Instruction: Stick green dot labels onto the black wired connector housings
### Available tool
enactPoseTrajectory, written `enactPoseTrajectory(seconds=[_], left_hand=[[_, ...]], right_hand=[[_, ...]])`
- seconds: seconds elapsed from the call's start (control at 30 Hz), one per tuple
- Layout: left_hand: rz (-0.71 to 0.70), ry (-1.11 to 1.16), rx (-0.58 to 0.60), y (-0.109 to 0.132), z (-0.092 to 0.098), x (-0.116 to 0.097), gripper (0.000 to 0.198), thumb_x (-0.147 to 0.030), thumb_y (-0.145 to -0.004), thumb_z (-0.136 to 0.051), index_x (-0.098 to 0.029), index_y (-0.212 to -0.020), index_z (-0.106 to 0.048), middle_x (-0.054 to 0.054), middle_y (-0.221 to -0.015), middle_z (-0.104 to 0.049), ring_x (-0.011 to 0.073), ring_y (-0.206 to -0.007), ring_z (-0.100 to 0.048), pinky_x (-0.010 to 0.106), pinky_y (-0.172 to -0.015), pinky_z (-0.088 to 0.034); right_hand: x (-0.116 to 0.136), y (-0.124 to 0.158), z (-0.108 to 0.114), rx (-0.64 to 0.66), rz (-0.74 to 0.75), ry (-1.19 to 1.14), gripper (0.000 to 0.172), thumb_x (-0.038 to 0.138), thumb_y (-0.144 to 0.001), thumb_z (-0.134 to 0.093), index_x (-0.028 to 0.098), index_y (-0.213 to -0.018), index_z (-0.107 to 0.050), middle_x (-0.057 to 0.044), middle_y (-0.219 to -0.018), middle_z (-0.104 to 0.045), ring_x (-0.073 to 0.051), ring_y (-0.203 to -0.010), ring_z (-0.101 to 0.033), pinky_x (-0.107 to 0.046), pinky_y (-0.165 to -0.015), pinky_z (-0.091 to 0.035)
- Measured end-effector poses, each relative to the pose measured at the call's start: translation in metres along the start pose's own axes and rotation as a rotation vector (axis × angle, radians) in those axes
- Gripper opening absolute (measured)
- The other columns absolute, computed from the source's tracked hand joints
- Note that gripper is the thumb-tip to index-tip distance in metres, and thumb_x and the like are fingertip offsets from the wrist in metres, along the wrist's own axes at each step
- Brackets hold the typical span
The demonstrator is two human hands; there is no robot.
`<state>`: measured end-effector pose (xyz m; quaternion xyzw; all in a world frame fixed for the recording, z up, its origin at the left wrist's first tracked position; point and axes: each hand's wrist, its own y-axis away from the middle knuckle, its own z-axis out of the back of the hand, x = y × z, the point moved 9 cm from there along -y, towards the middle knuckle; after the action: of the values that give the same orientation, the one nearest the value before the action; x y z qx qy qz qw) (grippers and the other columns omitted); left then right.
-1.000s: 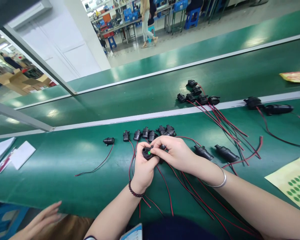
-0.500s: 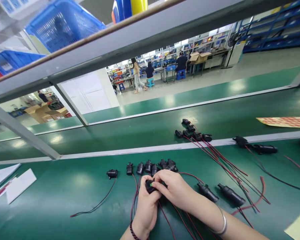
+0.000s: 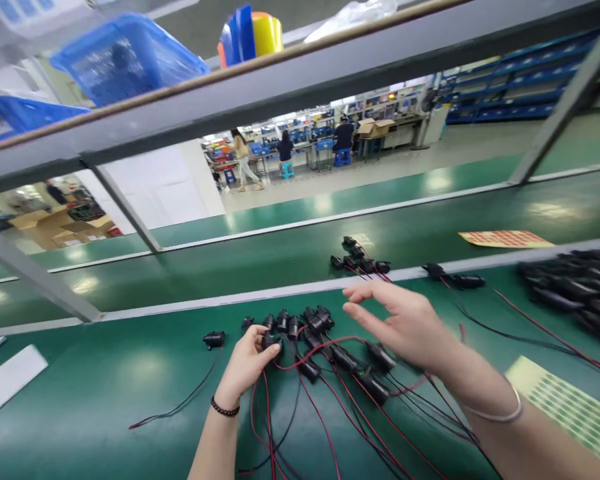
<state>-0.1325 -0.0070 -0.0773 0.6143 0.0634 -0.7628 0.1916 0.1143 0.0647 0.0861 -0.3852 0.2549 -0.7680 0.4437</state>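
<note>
Head cam view, looking down at a green desk (image 3: 145,380), and the two hands are well apart. Left hand (image 3: 249,363), with a dark beaded bracelet (image 3: 225,407) on the wrist, has its thumb and fingers pinched around a black cylinder (image 3: 271,343), so that one's held near the middle of the desk, at the left end of a loose cluster of similar black housings (image 3: 345,359) with red and black wires (image 3: 330,437) trailing toward the near side. Right hand (image 3: 405,327) is off to the right with thumb and fingers spread apart, silver bangle (image 3: 505,412) on that wrist. Nearer and further right there's a pale sheet (image 3: 523,373) with rows of green dots, partly behind the forearm. One lone housing (image 3: 214,340) lies left of the left hand, and another little bunch (image 3: 360,260) sits on the far side by the white strip. Far right is a dark heap (image 3: 580,293), probably more of the same housings, but it's pretty blurry so don't quote me.
</note>
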Motion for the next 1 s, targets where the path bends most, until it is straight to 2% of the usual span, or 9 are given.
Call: enactPoseTrajectory(seconds=[0.1,0.17,0.23,0.3,0.4,0.5,0.63,0.77,1.0], left_hand=[[0.005,-0.337,0.02,-0.001,-0.002,0.012,0.045,-0.048,-0.071,-0.067,-0.017,-0.102,-0.058,0.008,-0.091,-0.07,0.0244,-0.086,-0.066,0.039,-0.083,-0.05],[-0.008,-0.527,-0.017,-0.004,0.003,0.015,0.05,-0.053,-0.072,-0.062,-0.017,-0.106,-0.057,0.012,-0.1,-0.069,0.0291,-0.094,-0.066,0.043,-0.087,-0.049],[-0.027,-0.676,0.002,-0.009,0.002,0.017,0.052,-0.057,-0.074,-0.057,-0.017,-0.107,-0.056,0.015,-0.104,-0.069,0.0326,-0.099,-0.066,0.045,-0.087,-0.049],[-0.06,-0.758,0.058,-0.011,-0.003,0.017,0.053,-0.059,-0.074,-0.054,-0.016,-0.105,-0.056,0.015,-0.103,-0.069,0.0328,-0.096,-0.066,0.044,-0.085,-0.05],[-0.088,-0.825,0.107,-0.01,-0.01,0.017,0.058,-0.063,-0.073,-0.052,-0.015,-0.105,-0.056,0.013,-0.094,-0.068,0.0311,-0.083,-0.067,0.043,-0.077,-0.051],[-0.103,-0.849,0.081,-0.008,-0.01,0.014,0.065,-0.067,-0.073,-0.049,-0.013,-0.107,-0.056,0.013,-0.091,-0.066,0.0303,-0.081,-0.065,0.042,-0.076,-0.051],[-0.102,-0.839,0.015,-0.008,-0.005,0.009,0.069,-0.07,-0.073,-0.046,-0.012,-0.109,-0.057,0.014,-0.098,-0.064,0.0277,-0.076,-0.064,0.043,-0.077,-0.051],[-0.102,-0.804,0.007,-0.006,-0.005,0.005,0.069,-0.071,-0.073,-0.048,-0.013,-0.11,-0.057,0.014,-0.103,-0.064,0.0276,-0.079,-0.066,0.044,-0.079,-0.052],[-0.122,-0.724,-0.012,-0.003,-0.001,0.002,0.069,-0.069,-0.076,-0.048,-0.013,-0.116,-0.055,0.015,-0.105,-0.062,0.0294,-0.09,-0.066,0.044,-0.078,-0.055]], right_hand=[[-0.028,0.011,0.033,0.046,-0.079,0.217,0.016,0.036,-0.09,-0.056,0.022,-0.085,-0.064,-0.005,-0.085,-0.074,-0.021,-0.079,-0.07,-0.033,-0.075,-0.053],[-0.064,0.03,0.053,0.151,-0.22,0.387,0.019,0.036,-0.09,-0.055,0.022,-0.086,-0.067,-0.005,-0.084,-0.074,-0.021,-0.078,-0.069,-0.032,-0.073,-0.052],[-0.109,0.063,0.071,0.33,-0.414,0.532,0.02,0.034,-0.088,-0.055,0.021,-0.087,-0.07,-0.005,-0.086,-0.075,-0.021,-0.078,-0.069,-0.032,-0.071,-0.051],[-0.152,0.109,0.086,0.544,-0.643,0.627,0.018,0.029,-0.086,-0.056,0.022,-0.089,-0.072,-0.004,-0.087,-0.076,-0.02,-0.077,-0.069,-0.029,-0.068,-0.05],[-0.181,0.157,0.1,0.647,-0.748,0.649,0.016,0.018,-0.077,-0.059,0.02,-0.08,-0.075,-0.006,-0.075,-0.075,-0.021,-0.07,-0.068,-0.029,-0.063,-0.049],[-0.182,0.185,0.089,0.736,-0.709,0.546,0.019,0.014,-0.072,-0.064,0.02,-0.086,-0.077,-0.007,-0.087,-0.075,-0.021,-0.081,-0.069,-0.029,-0.073,-0.051],[-0.169,0.204,0.069,0.806,-0.603,0.358,0.03,0.021,-0.069,-0.073,0.022,-0.099,-0.076,-0.008,-0.102,-0.07,-0.025,-0.099,-0.064,-0.035,-0.089,-0.049],[-0.174,0.209,0.066,0.736,-0.542,0.265,0.028,0.029,-0.07,-0.076,0.023,-0.097,-0.076,-0.01,-0.102,-0.066,-0.028,-0.101,-0.06,-0.043,-0.093,-0.046],[-0.175,0.22,0.072,0.626,-0.465,0.218,0.02,0.042,-0.08,-0.069,0.024,-0.086,-0.076,-0.009,-0.103,-0.066,-0.025,-0.102,-0.058,-0.043,-0.094,-0.045]])
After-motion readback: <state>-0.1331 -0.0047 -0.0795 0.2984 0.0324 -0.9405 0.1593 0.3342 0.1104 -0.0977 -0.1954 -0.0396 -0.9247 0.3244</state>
